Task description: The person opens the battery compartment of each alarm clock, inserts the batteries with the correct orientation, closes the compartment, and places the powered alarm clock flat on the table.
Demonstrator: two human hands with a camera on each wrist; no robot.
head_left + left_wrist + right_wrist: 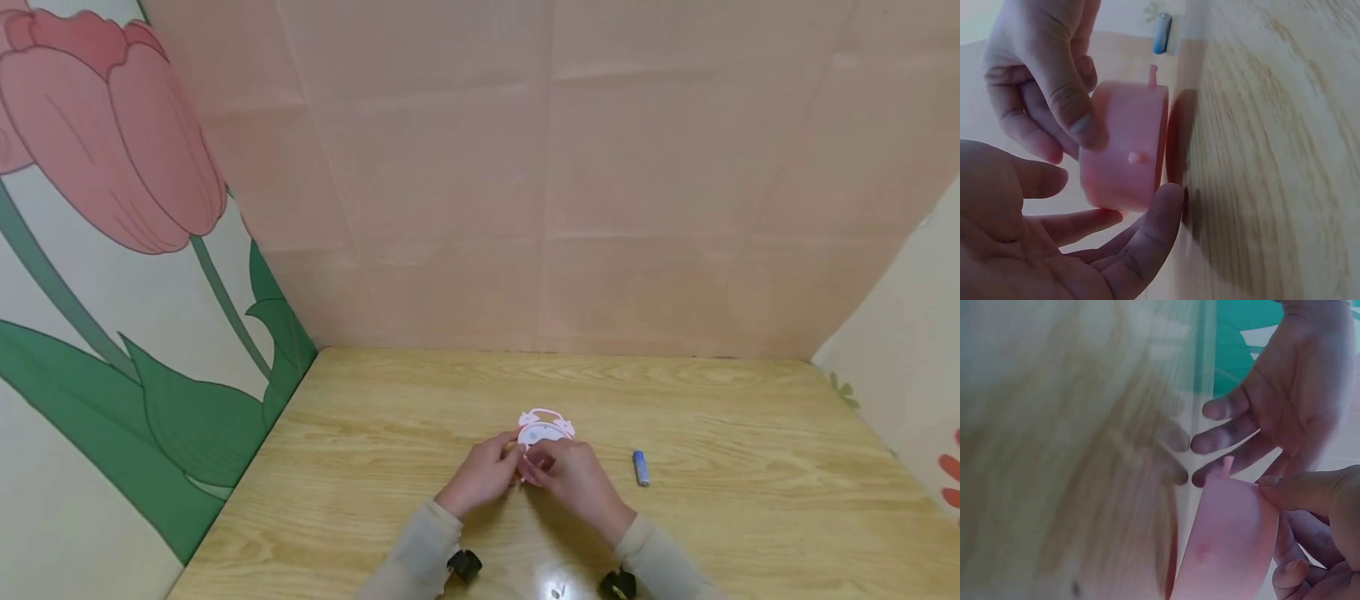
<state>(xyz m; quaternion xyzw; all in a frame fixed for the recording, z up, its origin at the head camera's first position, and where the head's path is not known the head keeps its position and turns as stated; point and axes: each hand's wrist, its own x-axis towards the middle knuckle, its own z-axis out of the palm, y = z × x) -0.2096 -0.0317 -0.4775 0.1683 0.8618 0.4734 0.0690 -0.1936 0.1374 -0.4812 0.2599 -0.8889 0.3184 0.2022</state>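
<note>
Hands point(482, 475) point(583, 483) on pink clock point(545, 432), blue cylinder point(641, 468)

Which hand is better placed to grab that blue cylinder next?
Probably the right hand: it is nearer the blue cylinder, while the left hand is across the pink clock from it.

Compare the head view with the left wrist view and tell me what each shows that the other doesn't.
Only the head view: the tulip mural and the white dial of the pink clock. Only the left wrist view: the palm side of the left grip. Both: the pink clock, left grip, right grip, blue cylinder and wooden table.
</note>
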